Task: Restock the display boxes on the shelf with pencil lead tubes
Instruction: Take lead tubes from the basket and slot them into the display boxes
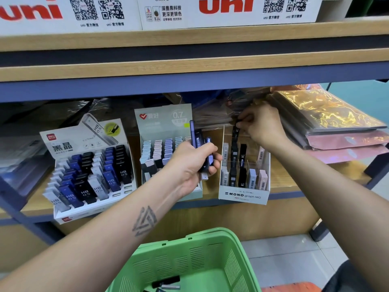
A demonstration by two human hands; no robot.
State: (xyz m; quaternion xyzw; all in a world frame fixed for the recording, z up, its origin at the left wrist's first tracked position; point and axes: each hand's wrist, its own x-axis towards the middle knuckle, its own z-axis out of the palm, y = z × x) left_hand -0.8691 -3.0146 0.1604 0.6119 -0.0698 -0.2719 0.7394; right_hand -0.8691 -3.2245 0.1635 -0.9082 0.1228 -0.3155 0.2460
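Note:
Three display boxes stand on the wooden shelf: a white box (69,216) of blue, black and grey HB 0.5 tubes at left, a pale green 0.7 box (162,114) in the middle, and a clear MONO graph box (244,196) at right. My left hand (189,165) is closed around a bunch of dark blue and black lead tubes (200,142) in front of the middle box. At the back row of the MONO box, my right hand (261,125) pinches a black lead tube (235,131), its lower end down among the other tubes.
A green plastic basket (210,239) sits below the shelf edge with a few loose tubes (166,282) in its bottom. Shiny orange and pink wrapped packs (328,121) are stacked at the right of the shelf. White uni cartons (227,9) line the shelf above.

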